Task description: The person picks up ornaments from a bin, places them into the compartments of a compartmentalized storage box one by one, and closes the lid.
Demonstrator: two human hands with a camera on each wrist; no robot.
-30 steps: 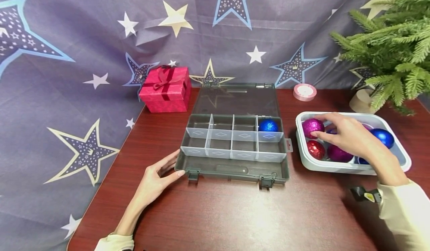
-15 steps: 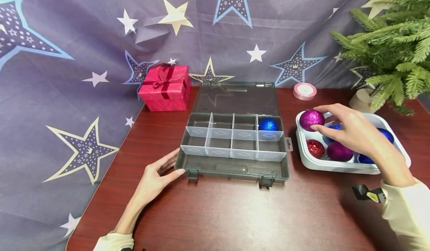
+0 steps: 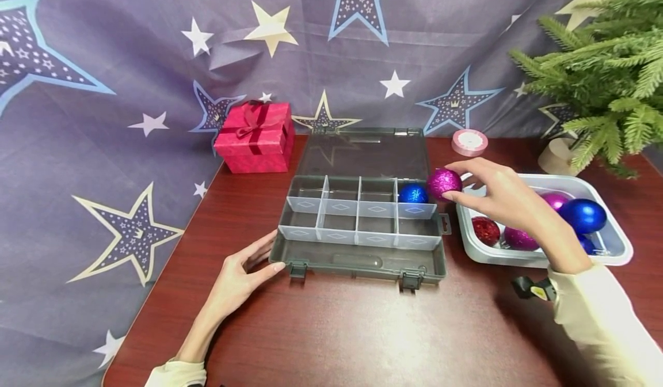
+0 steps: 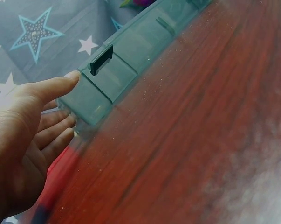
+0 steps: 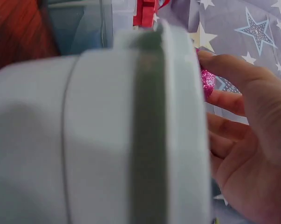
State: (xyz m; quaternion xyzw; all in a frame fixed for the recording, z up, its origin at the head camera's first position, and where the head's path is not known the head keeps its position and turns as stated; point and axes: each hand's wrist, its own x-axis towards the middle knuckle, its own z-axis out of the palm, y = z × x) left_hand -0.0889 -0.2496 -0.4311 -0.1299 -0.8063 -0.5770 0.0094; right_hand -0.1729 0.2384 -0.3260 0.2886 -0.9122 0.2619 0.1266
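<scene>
In the head view, my right hand [image 3: 502, 194] holds a magenta glitter Christmas ball [image 3: 444, 184] between thumb and fingers. The ball is over the right edge of a dark clear divided organizer box [image 3: 357, 260], beside a blue glitter ball [image 3: 413, 193] in its back right compartment. My left hand [image 3: 233, 280] rests at the box's front left corner, thumb on the front and the other fingers along the side; the left wrist view shows these fingers [image 4: 56, 133] fairly straight. In the right wrist view, a white tray wall [image 5: 103, 140] hides much of the held ball [image 5: 207, 83].
The white tray [image 3: 468, 251] on the right bears several red, magenta and blue balls, partly under my right forearm. Behind are a pink ribbon roll [image 3: 469, 142] and a small fir tree [image 3: 611, 76]. A red gift box [image 3: 256, 139] stands back left; the organizer's lid [image 3: 365, 154] lies open backward.
My right hand has lifted the magenta ball out of the tray and carried it left to the organizer's right edge. The left hand stays at the box corner.
</scene>
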